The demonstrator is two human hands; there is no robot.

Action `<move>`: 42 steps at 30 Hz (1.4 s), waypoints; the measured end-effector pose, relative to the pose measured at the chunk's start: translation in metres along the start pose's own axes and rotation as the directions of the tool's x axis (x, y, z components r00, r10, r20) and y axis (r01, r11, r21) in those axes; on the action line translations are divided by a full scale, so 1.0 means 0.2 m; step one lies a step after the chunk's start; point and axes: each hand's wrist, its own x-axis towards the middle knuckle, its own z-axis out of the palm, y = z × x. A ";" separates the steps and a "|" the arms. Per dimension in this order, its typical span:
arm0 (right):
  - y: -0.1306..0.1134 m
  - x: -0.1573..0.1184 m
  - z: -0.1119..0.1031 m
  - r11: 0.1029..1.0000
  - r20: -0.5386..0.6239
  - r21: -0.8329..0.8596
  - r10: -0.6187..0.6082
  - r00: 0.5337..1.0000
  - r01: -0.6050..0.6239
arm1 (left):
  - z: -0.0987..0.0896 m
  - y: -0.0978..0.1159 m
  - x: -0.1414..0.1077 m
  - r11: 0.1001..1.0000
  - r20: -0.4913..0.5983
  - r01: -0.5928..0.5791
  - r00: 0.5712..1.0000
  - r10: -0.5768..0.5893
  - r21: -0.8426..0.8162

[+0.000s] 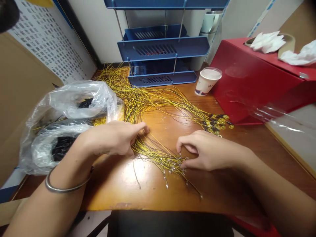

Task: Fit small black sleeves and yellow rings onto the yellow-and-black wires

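Note:
A bundle of thin yellow and dark wires point(154, 149) lies across the wooden table, its small clear tips spread toward the right. My left hand point(118, 136) is over the left part of this bundle, thumb and fingers curved around the wires; how firmly they close is hidden. At the tips of the bundle is my right hand point(202, 149), thumb and index finger apart with wire ends between them. Behind it, another run of the wires ends in yellow and black round pieces point(218, 123). One loose wire point(136, 174) hangs off toward the front edge.
Clear plastic bags point(82, 98) with small black parts stand at the left. Blue stacked trays point(163, 49) rise at the back, beside a paper cup point(208, 80). A red box point(256, 82) with tissues point(268, 42) occupies the right. The table's front edge is near.

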 end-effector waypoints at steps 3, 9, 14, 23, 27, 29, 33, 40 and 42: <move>0.01 0.00 0.00 1.000 -0.016 -0.013 0.003 1.000 -0.003 | 0.00 -0.02 0.02 0.997 0.031 -0.018 0.999 0.020 -0.076; 0.01 -0.01 0.00 1.000 -0.011 -0.016 -0.001 1.000 0.001 | 0.00 -0.04 0.05 0.987 -0.008 -0.059 0.998 0.059 -0.152; 0.03 -0.03 0.00 1.000 0.007 0.003 0.005 1.000 -0.005 | -0.01 -0.01 0.04 0.945 0.022 -0.055 0.998 0.065 -0.324; 0.03 -0.06 -0.02 0.995 0.069 -0.011 0.099 0.993 -0.099 | 0.06 0.17 0.08 0.957 -0.384 -0.289 0.880 0.279 0.033; 0.04 -0.06 -0.02 0.997 0.040 -0.011 0.081 0.996 -0.080 | 0.14 0.23 0.14 0.902 -0.422 -0.387 0.798 0.431 0.191; 0.05 -0.06 -0.02 0.997 0.022 0.005 0.080 0.997 -0.081 | 0.17 0.23 0.18 0.868 -0.395 -0.424 0.774 0.496 0.259; 0.06 -0.06 -0.02 0.996 -0.010 0.075 0.039 0.999 -0.038 | 0.19 0.22 0.22 0.853 -0.414 -0.446 0.747 0.521 0.270; 0.07 0.00 0.05 0.921 -0.223 0.379 -0.003 0.975 0.089 | 0.22 0.23 0.23 0.829 -0.494 -0.537 0.684 0.536 0.157; 0.05 0.02 0.07 0.876 -0.275 0.471 0.037 0.961 0.101 | 0.22 0.23 0.23 0.822 -0.513 -0.561 0.680 0.525 0.098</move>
